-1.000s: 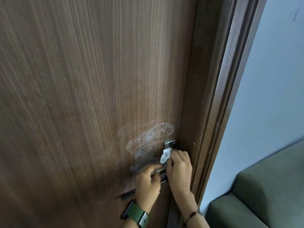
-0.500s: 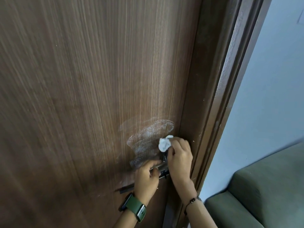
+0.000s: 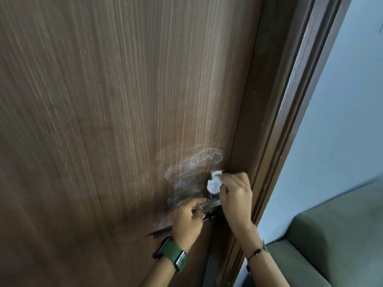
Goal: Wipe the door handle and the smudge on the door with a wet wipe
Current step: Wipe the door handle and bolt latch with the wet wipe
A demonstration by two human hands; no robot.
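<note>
Looking from nearest to farthest: a green-strapped watch (image 3: pixel 170 255) sits on the left wrist, and a thin dark bracelet (image 3: pixel 257 251) circles the right wrist. At lower right, a green sofa (image 3: pixel 329 241) stands beside the door frame (image 3: pixel 290 129), apart from both arms. A pale blue wall (image 3: pixel 342 121) lies beyond the frame.

Left hand (image 3: pixel 187 219): fingers are curled together and clamped on the metal door handle (image 3: pixel 209 204), gripping the lever near its free end. The hand covers most of the lever; only a short bright section shows between the two hands.

Right hand (image 3: pixel 235 196): fingertips are pinched together on a crumpled white wet wipe (image 3: pixel 213 184). The wipe is bunched into a small wad and projects to the left of the fingertips. It is pressed against the metal plate (image 3: pixel 215 172) above the lever, hiding most of that plate. The right hand also blocks the view of the door edge beside the lock.

Door (image 3: pixel 103 121): dark brown wood grain, vertical lines. A whitish smudge (image 3: pixel 192 166) of looping, chalky streaks lies on the panel just left of and above the wipe, reaching down toward the lever. The wipe touches or nearly touches the smudge's right margin; which one cannot be determined.
</note>
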